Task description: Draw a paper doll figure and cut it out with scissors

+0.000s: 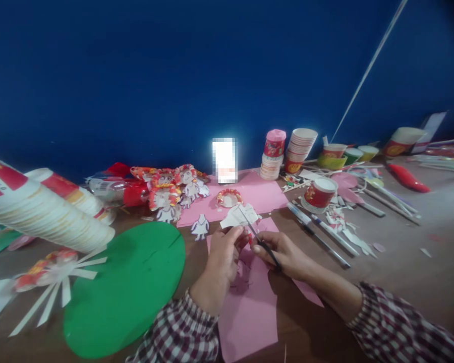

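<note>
My right hand [280, 249] is closed around a pair of scissors [268, 248]. Their thin blades point up and to the left across a piece of white paper [237, 217]. Close beside it, my left hand [227, 249] pinches that paper at its lower edge, its fingertips partly hidden. Under both hands lies a sheet of pink paper [249, 322] with dark marks on it. A ring of red and yellow twisted paper [230, 197] rests just beyond the white paper. Left of my hands lies a white paper doll body [200, 228].
A green oval sheet [128, 287] and a leaning stack of paper cups [56, 217] are at the left. Doll faces [164, 177] lie behind. Pens [320, 237], a red cup [321, 194], paper scraps [348, 229] and a red craft knife [408, 177] occupy the right.
</note>
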The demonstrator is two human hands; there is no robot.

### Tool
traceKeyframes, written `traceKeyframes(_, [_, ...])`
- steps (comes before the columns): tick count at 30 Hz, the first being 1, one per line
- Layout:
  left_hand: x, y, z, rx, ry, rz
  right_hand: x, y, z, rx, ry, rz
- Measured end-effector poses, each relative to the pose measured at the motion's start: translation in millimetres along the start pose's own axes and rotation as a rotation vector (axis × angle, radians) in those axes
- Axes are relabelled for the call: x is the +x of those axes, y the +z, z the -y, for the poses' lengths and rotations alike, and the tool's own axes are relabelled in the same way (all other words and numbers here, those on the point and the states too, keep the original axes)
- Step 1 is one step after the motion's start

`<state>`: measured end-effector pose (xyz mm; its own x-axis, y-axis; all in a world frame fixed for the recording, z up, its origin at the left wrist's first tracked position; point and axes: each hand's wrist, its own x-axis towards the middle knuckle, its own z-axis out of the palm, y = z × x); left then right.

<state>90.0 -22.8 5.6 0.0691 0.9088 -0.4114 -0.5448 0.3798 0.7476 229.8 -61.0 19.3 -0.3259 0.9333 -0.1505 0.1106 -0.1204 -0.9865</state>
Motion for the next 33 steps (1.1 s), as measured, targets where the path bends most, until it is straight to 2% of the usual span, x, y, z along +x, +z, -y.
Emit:
traceKeyframes(5, [3.5, -2.1, 3.2, -0.016, 0.018, 0.039, 0.2, 0.3, 1.1, 0.018, 0.006, -0.004])
traceKeyframes(33, [-0.6, 1.1, 1.8, -0.032, 0.025, 0.033, 1.0, -0.2, 1.8, 0.005, -0.008, -0.026])
